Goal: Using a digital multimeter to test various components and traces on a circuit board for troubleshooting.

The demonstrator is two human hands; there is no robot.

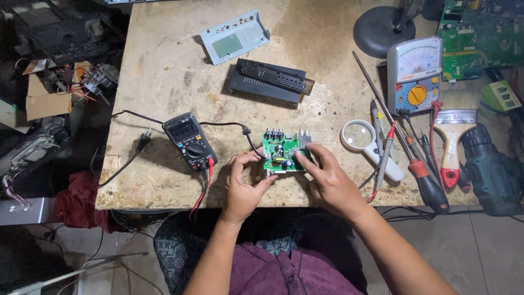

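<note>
A small green circuit board [280, 151] with several components and rear jacks lies near the front edge of a worn wooden table [174, 76]. My left hand [243, 183] grips the board's left side, thumb and fingers curled around its edge. My right hand [327, 177] holds the board's right side, fingertips resting on top of it. A black power cord [226, 124] runs from the board leftward to a plug [144, 139].
A black digital multimeter [189, 140] with red and black leads lies left of the board. A magnifying glass [358, 135], probes, screwdrivers [428, 183], an analog meter [415, 74], a paintbrush [450, 139] and a drill [491, 169] sit right. A black panel [267, 82] and grey bracket [234, 37] lie behind.
</note>
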